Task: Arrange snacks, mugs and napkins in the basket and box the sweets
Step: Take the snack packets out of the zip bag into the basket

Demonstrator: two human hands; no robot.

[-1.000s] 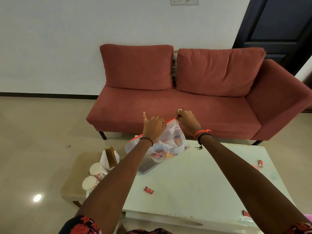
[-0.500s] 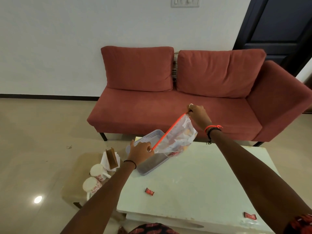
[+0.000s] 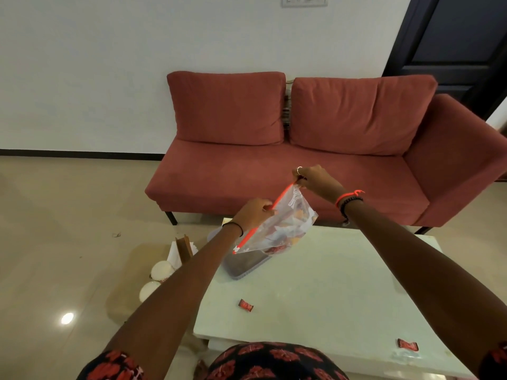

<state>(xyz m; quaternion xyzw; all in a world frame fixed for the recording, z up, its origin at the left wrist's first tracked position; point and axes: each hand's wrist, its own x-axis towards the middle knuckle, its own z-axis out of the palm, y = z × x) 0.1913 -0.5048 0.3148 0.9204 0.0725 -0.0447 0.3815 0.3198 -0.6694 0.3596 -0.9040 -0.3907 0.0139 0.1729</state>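
Clear plastic bag (image 3: 285,229): a zip pouch of snacks with an orange seal strip, held tilted in the air over the basket (image 3: 244,266) at the far left of the worktop (image 3: 329,297).
Hands: right hand (image 3: 312,178) pinches the top corner of the seal; left hand (image 3: 253,213) is closed on the orange strip partway down it. Both are clamped on the bag, near each other.
Done so far: little, by the look of it; the basket appears empty under the bag.
Left to do: mugs (image 3: 162,271) and napkins (image 3: 181,249) sit on a low stool beside the worktop, outside the basket; two red sweets (image 3: 245,305) lie loose on the worktop; no sweet box is in view.
Change from half a second ago: the left hand was at the basket's rim, off the bag; now it grips the seal, and the bag hangs steeper.
Judged step: opening the bag, or readying it for the basket.
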